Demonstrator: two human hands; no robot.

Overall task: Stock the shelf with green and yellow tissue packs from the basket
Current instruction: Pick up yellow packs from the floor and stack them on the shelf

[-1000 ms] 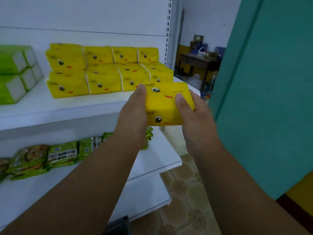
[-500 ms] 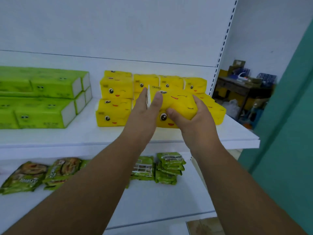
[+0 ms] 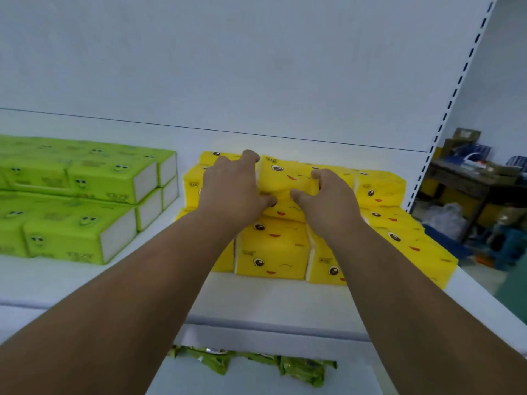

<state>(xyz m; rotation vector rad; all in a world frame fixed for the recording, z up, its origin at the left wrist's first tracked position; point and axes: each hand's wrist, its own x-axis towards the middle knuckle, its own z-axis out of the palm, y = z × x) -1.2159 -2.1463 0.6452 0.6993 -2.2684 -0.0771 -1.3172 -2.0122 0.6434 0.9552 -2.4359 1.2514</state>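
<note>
Two hands are on one yellow tissue pack [image 3: 288,181]. It sits on top of the yellow stack [image 3: 273,249], near the back of the white shelf [image 3: 256,297]. The left hand [image 3: 231,189] grips its left side, with the fingers [image 3: 249,155] curled over the top and the thumb on the front. The right hand [image 3: 328,198] grips its right side, with bent fingers pinching the top and the thumb pressed on the front. The pack looks squashed a little between them.

The yellow stack fills the right part of the shelf and reaches near its right edge. About nine yellow packs show, counting the held one, but the arms hide some, so the count is not sure. Each has a little face with eyes and a red mouth.

The green tissue packs [image 3: 85,201] are on the left part of the shelf, well apart from the hands. They lie two layers high. About six white ends show, but the left ones run out of view.

On the lower shelf [image 3: 356,377] lie about three small green snack bags [image 3: 302,369].
</note>
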